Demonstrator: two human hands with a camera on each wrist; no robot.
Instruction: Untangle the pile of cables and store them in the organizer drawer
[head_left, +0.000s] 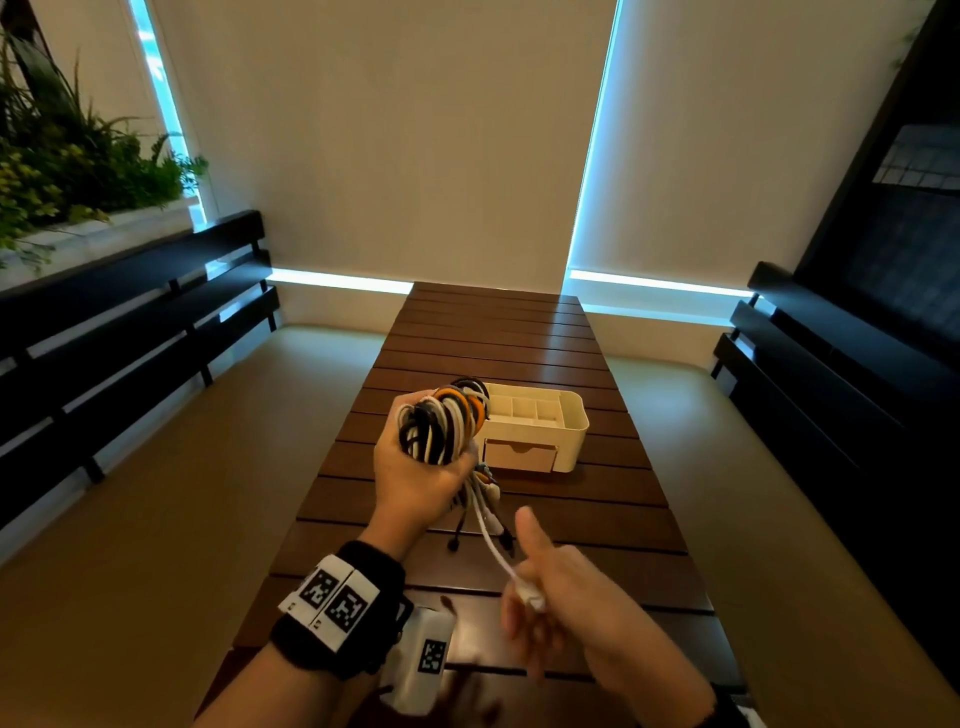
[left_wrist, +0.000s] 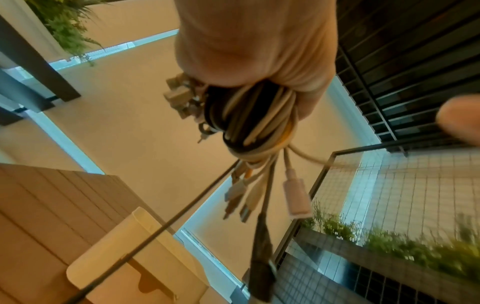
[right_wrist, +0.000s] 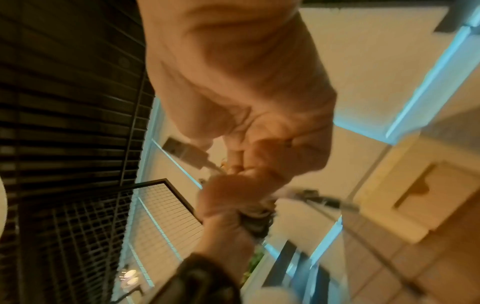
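The long slatted wooden bench (head_left: 519, 332) runs away down the middle of the room, and partway along it sits the cream organizer (head_left: 540, 421), its top tray of small compartments showing and its single tan drawer (head_left: 521, 455) in the front face pushed in flush. The drawer will have to be drawn out before anything can go in.

Lifted off the bench, just this side of the organizer, is the bundle of cables (head_left: 444, 421): black, white and orange loops bunched together, with the left hand (head_left: 415, 480) wrapped round the middle of them and its fingers clamped tight. Plug ends (left_wrist: 262, 197) hang loose below the fist. To my eye the lot is light and floppy; it will sag and swing rather than hold a shape, and the smooth jackets look likely to slide over one another.

The right hand (head_left: 566, 592) is nearer the body, thumb up, fingers closed on one white cable (head_left: 493, 545) just behind its white plug (head_left: 530, 595). That seems the sensible hold: the moulded plug is the only stiff part. A hard tug may cinch the knot, so I'd expect a slow draw to suit it, with the left hand loosening a little to let the strand run.
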